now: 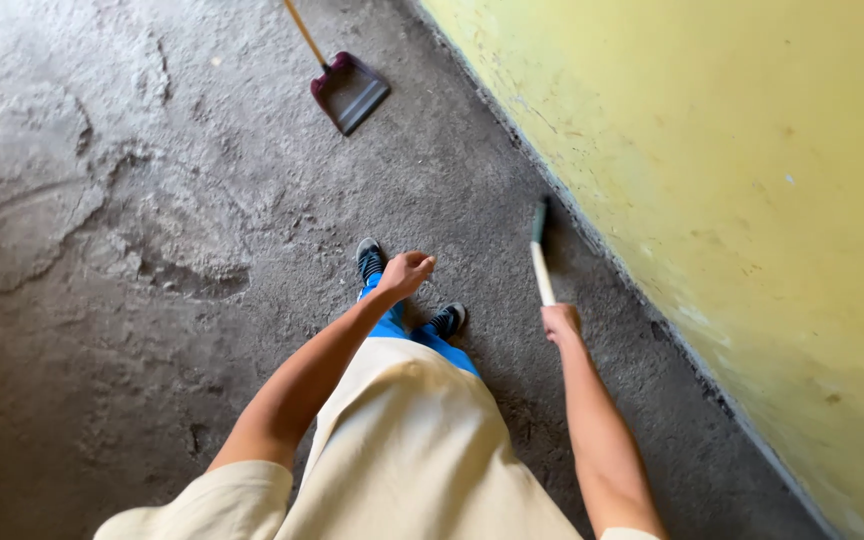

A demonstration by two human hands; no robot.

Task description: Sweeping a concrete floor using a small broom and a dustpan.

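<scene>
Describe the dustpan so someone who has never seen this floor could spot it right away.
Start at the yellow wall and look left across the rough grey concrete floor to the top of the view. The dustpan rests there: a dark maroon scoop on a long pale handle, the only coloured item there.

You wear a cream short-sleeved top (402,450), bright blue trousers (422,335) — and dark sneakers (369,258) with pale laces.
</scene>
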